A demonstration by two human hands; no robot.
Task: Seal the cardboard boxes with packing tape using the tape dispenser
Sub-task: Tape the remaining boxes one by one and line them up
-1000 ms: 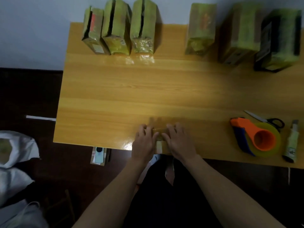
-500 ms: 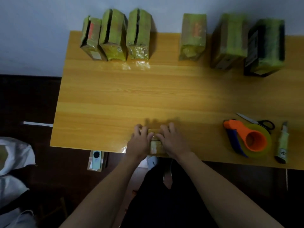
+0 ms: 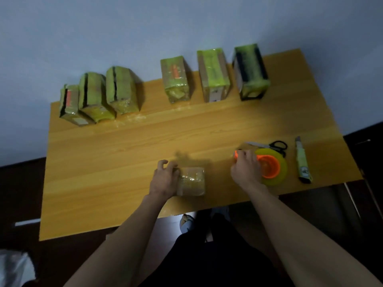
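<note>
Right hand [image 3: 245, 169] (fingers curled) on tape dispenser [image 3: 269, 167]

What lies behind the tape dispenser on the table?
Black-handled scissors lie just behind the tape dispenser, blades pointing left. The right hand covers the dispenser's handle.

orange and yellow tape dispenser [image 3: 269, 167], black-handled scissors [image 3: 276, 145], brown small box [image 3: 191, 181], wood-grain table [image 3: 124, 162]

small brown box [image 3: 191, 181], tape-wrapped, lies flat near the table's front edge; orange tape dispenser [image 3: 269, 166] well right.
</note>
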